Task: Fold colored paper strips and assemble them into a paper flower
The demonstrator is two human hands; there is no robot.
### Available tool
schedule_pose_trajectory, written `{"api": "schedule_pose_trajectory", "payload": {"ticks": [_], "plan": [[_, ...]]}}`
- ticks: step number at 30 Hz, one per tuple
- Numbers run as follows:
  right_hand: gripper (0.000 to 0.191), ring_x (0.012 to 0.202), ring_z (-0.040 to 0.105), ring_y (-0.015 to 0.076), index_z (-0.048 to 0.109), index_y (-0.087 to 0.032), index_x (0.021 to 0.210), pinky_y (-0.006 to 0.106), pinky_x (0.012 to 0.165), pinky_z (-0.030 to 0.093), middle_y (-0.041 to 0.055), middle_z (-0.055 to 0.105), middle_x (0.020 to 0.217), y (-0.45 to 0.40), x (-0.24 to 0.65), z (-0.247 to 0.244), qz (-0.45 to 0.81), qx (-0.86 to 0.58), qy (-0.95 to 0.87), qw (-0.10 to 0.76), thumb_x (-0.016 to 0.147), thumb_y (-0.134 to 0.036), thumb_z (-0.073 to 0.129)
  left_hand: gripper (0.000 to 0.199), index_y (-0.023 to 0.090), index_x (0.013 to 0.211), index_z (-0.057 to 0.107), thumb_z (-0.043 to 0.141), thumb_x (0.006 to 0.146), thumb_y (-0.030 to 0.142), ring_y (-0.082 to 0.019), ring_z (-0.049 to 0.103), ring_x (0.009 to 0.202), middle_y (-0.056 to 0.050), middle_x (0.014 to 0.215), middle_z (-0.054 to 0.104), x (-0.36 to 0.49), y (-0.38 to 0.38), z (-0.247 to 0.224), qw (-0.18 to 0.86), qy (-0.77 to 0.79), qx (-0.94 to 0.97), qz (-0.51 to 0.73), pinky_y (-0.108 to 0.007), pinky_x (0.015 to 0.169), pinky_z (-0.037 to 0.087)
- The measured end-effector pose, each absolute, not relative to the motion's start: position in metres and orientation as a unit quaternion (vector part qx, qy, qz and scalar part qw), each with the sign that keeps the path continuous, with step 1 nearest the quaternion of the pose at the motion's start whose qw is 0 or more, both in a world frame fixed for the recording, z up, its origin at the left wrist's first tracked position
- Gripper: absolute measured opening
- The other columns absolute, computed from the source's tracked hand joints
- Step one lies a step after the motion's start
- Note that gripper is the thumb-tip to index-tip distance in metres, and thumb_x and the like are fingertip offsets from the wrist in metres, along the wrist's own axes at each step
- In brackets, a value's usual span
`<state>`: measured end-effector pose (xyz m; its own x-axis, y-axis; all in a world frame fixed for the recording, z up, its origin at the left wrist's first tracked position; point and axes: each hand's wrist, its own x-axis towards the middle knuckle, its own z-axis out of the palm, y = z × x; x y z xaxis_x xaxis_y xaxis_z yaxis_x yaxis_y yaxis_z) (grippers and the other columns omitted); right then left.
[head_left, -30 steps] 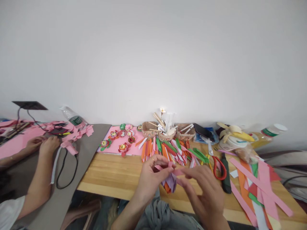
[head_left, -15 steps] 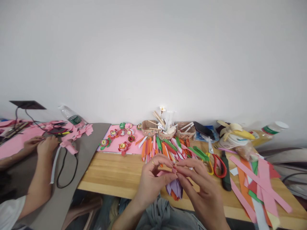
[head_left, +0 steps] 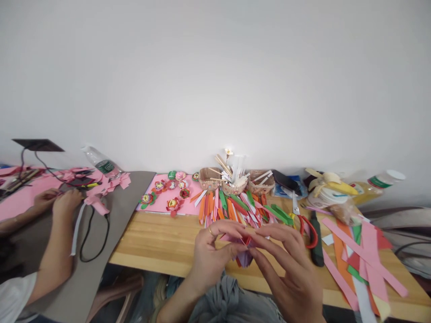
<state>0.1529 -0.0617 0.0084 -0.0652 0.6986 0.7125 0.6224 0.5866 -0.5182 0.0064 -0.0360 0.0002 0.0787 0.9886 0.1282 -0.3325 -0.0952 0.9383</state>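
Note:
A folded paper flower (head_left: 244,258) in purple, pink and orange is held between my two hands above the table's front edge. On its left side, my left hand (head_left: 215,253) pinches the paper between thumb and fingers, a ring on one finger. My right hand (head_left: 286,260) grips it from the other side, fingertips close to the left ones. The fingers hide much of the flower. Just beyond my hands lie many folded paper strips (head_left: 210,207) in orange, green, pink and white.
Finished paper flowers (head_left: 173,204) sit on a pink sheet. Small baskets (head_left: 210,178) hold sticks. Right of my hands lie scissors (head_left: 310,231), a dark green pen-like tool (head_left: 316,242) and loose paper strips (head_left: 370,251). A co-worker's arm (head_left: 55,242) and a pink glue gun (head_left: 96,204) are at left.
The paper flower has tipped, so less of its purple underside shows and more of its red and pink top. My hands have lowered slightly, still holding it.

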Motion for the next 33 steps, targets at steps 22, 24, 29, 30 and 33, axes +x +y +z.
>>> {"api": "schedule_pose_trajectory", "payload": {"ticks": [22, 24, 29, 30, 33], "plan": [[0.013, 0.092, 0.054, 0.0217, 0.057, -0.023, 0.08, 0.036, 0.077, 0.046, 0.0061, 0.056, 0.095, -0.062, 0.155, 0.01, 0.064, -0.456, -0.736, 0.497, 0.08, -0.01, 0.057, 0.01, 0.018, 0.073, 0.067, 0.075, 0.067, 0.017, -0.015, 0.061, 0.074, -0.003, 0.078, 0.065, 0.006, -0.037, -0.011, 0.516, 0.278, 0.553, 0.593, -0.026, 0.068, 0.047], [0.015, 0.088, 0.054, 0.0215, 0.056, -0.023, 0.079, 0.036, 0.076, 0.045, 0.006, 0.058, 0.092, -0.061, 0.156, 0.012, 0.036, -0.454, -0.742, 0.492, 0.078, -0.007, 0.057, 0.01, 0.018, 0.072, 0.066, 0.075, 0.067, 0.015, -0.015, 0.06, 0.073, -0.002, 0.077, 0.063, 0.007, -0.035, -0.013, 0.512, 0.288, 0.553, 0.59, -0.025, 0.066, 0.046], [0.017, 0.073, 0.058, 0.017, 0.055, -0.022, 0.077, 0.03, 0.069, 0.047, 0.0009, 0.062, 0.073, -0.059, 0.158, 0.015, 0.109, -0.424, -0.753, 0.491, 0.077, -0.005, 0.058, 0.013, 0.017, 0.067, 0.063, 0.075, 0.066, 0.014, -0.013, 0.056, 0.071, 0.0, 0.068, 0.06, 0.006, -0.031, -0.009, 0.522, 0.295, 0.559, 0.573, -0.024, 0.067, 0.043], [0.016, 0.07, 0.058, 0.0158, 0.055, -0.022, 0.076, 0.027, 0.065, 0.048, 0.0, 0.062, 0.07, -0.059, 0.157, 0.015, 0.151, -0.426, -0.745, 0.491, 0.078, -0.006, 0.058, 0.013, 0.017, 0.066, 0.062, 0.075, 0.066, 0.014, -0.013, 0.057, 0.072, 0.0, 0.067, 0.06, 0.005, -0.031, -0.008, 0.538, 0.298, 0.557, 0.559, -0.025, 0.069, 0.044], [0.012, 0.061, 0.058, 0.0134, 0.055, -0.021, 0.071, 0.022, 0.054, 0.048, -0.0006, 0.06, 0.067, -0.058, 0.155, 0.011, 0.263, -0.474, -0.676, 0.5, 0.081, -0.016, 0.058, 0.012, 0.015, 0.067, 0.062, 0.074, 0.068, 0.018, -0.013, 0.058, 0.071, 0.0, 0.07, 0.061, 0.002, -0.03, -0.004, 0.615, 0.333, 0.515, 0.495, -0.025, 0.069, 0.045]]}}
